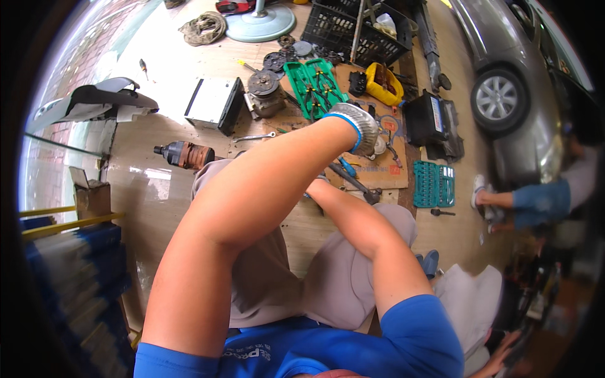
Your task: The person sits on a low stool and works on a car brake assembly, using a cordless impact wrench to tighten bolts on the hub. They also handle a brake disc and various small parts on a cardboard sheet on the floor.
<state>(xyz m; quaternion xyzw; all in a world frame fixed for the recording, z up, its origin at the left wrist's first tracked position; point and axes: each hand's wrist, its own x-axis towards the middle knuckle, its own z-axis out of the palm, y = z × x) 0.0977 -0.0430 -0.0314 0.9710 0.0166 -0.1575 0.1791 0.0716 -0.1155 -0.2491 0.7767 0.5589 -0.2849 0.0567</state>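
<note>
My left hand [354, 126] wears a white knit glove with a blue cuff and reaches forward over a cardboard sheet [386, 175] strewn with hand tools. Its fingers curl downward away from the camera, so whatever lies under them is hidden. Just past the glove sit a small pale round part [379, 147] and an open green case of pliers [314, 87]. My right forearm [353, 220] crosses under the left one, which hides the right hand. A hammer [357, 183] and a blue-handled tool [346, 166] lie beside that spot.
On the tiled floor lie an orange and black power tool [183, 154], a white box [213, 103], a metal pulley unit [264, 92], a spanner [252, 137], a teal socket set [433, 184], a black battery [427, 120] and a black crate [353, 28]. A grey car [504, 75] and another seated person [542, 198] are at the right.
</note>
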